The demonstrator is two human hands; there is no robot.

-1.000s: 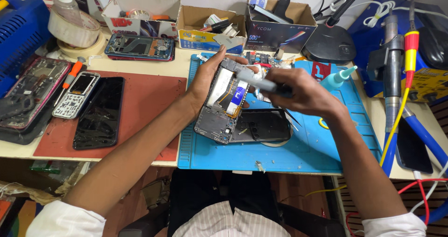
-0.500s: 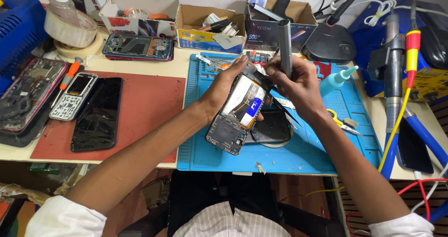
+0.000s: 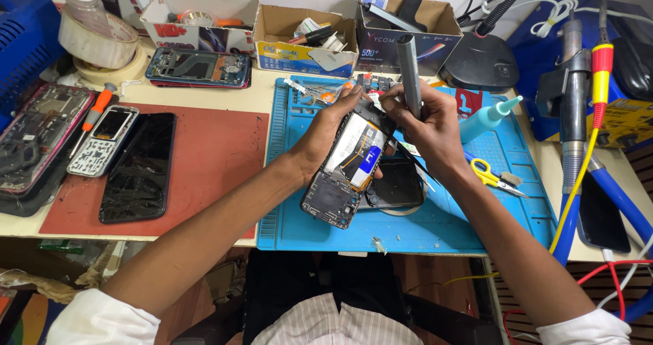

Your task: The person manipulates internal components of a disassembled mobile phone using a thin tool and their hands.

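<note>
An opened smartphone [image 3: 347, 171] with its back cover off, battery and circuit board showing, is tilted up over a blue work mat [image 3: 292, 202]. My left hand [image 3: 326, 131] grips it along its left edge and top. My right hand [image 3: 425, 127] holds a grey pen-shaped screwdriver [image 3: 409, 73] upright, its tip hidden at the phone's upper end. A black phone panel [image 3: 401, 188] lies on the mat just under the phone.
A red mat [image 3: 218, 148] to the left bears a cracked black phone [image 3: 138, 168] and a small keypad phone [image 3: 102, 141]. Cardboard boxes [image 3: 306, 39] of parts line the back. Yellow scissors [image 3: 486, 175], a teal bottle [image 3: 486, 117] and hot-air tools [image 3: 575, 100] stand right.
The phone has been lifted and tilted more upright in my left hand. My right hand has swung the screwdriver from lying across to standing upright at the phone's top.
</note>
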